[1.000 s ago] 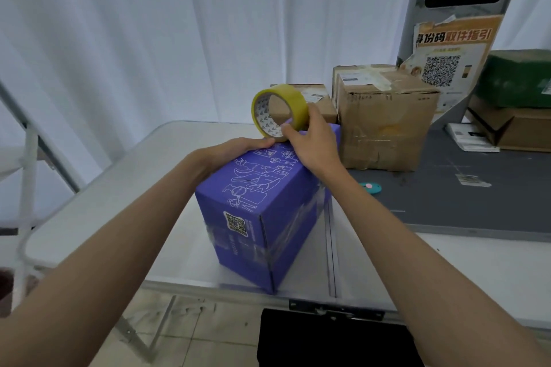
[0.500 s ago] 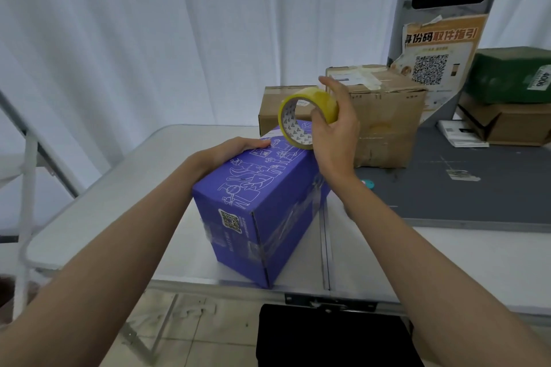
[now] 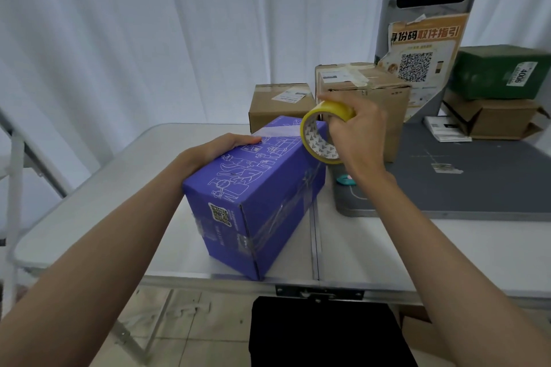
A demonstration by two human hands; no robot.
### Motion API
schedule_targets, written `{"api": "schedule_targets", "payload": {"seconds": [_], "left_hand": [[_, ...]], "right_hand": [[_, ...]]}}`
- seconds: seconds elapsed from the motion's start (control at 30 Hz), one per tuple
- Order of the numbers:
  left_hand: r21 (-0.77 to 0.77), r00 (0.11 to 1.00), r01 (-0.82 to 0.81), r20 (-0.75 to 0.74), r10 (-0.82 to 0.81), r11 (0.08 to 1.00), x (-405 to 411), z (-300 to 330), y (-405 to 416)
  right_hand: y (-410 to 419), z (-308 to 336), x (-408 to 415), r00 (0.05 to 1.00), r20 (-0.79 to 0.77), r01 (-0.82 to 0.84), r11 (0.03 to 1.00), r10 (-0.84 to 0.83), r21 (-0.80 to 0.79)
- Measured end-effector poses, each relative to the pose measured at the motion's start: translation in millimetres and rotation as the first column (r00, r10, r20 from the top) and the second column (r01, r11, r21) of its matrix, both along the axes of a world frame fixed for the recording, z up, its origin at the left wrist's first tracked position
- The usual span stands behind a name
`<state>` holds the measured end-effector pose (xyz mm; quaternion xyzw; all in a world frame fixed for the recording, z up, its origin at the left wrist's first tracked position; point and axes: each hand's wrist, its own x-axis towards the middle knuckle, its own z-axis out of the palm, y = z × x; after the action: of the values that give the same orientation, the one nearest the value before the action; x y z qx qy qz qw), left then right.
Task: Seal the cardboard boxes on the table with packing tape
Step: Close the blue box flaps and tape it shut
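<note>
A purple cardboard box [image 3: 262, 188] with white drawings lies on the white folding table [image 3: 149, 164]. My left hand [image 3: 220, 147] rests flat on the box's far left top edge, fingers straight, pressing down the end of a clear strip of tape [image 3: 280, 130]. My right hand [image 3: 354, 134] grips a yellow roll of packing tape [image 3: 320, 131] over the box's far right corner. The strip runs from the roll across the far end of the box top to my left fingers.
Two brown cardboard boxes [image 3: 280, 104] [image 3: 372, 98] stand behind the purple one. A grey mat [image 3: 462, 182] covers the table's right side, with a small teal object [image 3: 346, 179] on it. A green box [image 3: 504, 71] sits on an open brown box [image 3: 495, 119] at far right.
My right hand has carried the roll from the box's far left to its far right corner, drawing out a strip of tape. My left hand stays on the box.
</note>
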<state>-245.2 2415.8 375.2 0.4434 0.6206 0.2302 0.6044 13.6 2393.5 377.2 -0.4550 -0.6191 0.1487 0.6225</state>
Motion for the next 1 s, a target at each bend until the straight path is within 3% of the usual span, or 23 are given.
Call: {"api": "schedule_targets", "payload": {"seconds": [0.27,0.43,0.53,0.6,0.67,0.73,0.87,1.0], "left_hand": [[-0.014,1.0,0.01,-0.027,-0.011,1.0,5,5,-6],[0.278,0.979,0.169,-0.158,-0.129,0.946,9,2,-2],[0.355,0.931,0.3,-0.309,-0.192,0.885,10,9,-6],[0.341,0.856,0.427,-0.45,-0.254,0.838,10,19,-7],[0.267,0.669,0.588,-0.691,-0.273,0.764,17,29,-8],[0.188,0.497,0.662,-0.835,-0.236,0.726,35,31,-10],[0.137,0.387,0.614,-0.911,-0.145,0.777,72,19,-20],[0.101,0.371,0.637,-0.909,-0.189,0.765,73,27,-23]], "right_hand": [[-15,-36,8,0.997,-0.079,0.002,1.0,-0.004,-0.015],[-12,-52,7,0.994,-0.11,-0.002,1.0,0.001,-0.01],[-12,-66,5,0.991,-0.133,-0.026,1.0,0.025,-0.004],[-12,-75,3,0.992,-0.123,-0.024,1.0,0.025,0.008],[-12,-81,0,0.993,-0.116,0.0,1.0,0.003,0.029],[-12,-82,-3,0.993,-0.112,0.029,0.999,-0.024,0.04],[-13,-83,-4,0.992,-0.104,0.071,0.996,-0.064,0.06],[-19,-83,-5,0.993,-0.111,0.052,0.997,-0.045,0.065]]}}
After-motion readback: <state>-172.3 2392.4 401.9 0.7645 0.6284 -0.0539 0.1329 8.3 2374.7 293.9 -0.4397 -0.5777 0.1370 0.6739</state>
